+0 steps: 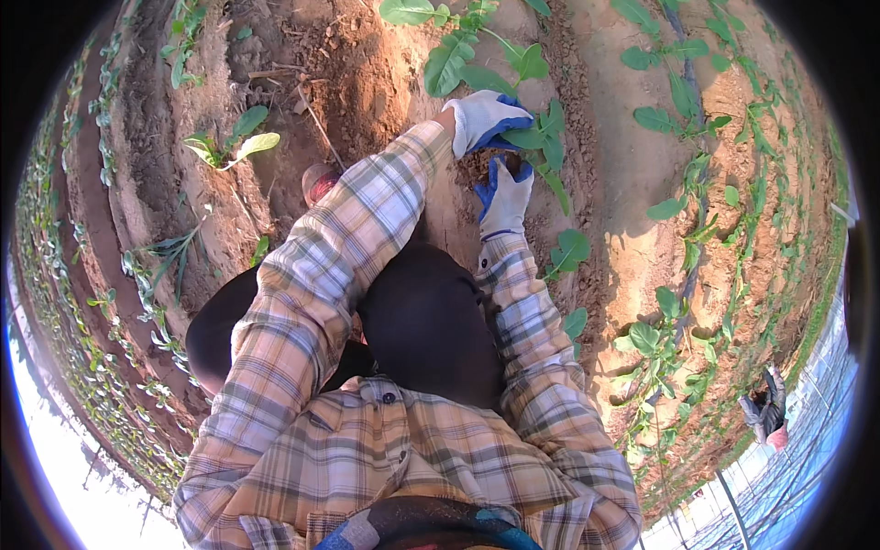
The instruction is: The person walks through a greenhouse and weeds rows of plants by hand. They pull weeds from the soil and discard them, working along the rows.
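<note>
Both of my hands wear white work gloves with blue coated palms and fingers. My left hand (489,122) is at the leaves of a green leafy seedling (550,137); its fingertips lie against or behind a leaf, and whether they pinch it cannot be told. Just below it, my right hand (506,192) rests near the soil with fingers and thumb apart, beside a small dark hollow or clod (512,163) at the plant's base. The undersides of the fingers are partly hidden.
A larger leafy plant (450,62) grows just beyond my hands. More seedlings (570,251) stand to the right, beside a dark drip line (689,82). A dry stalk (322,127) lies left of my arm. Another person (766,409) is far off at the lower right.
</note>
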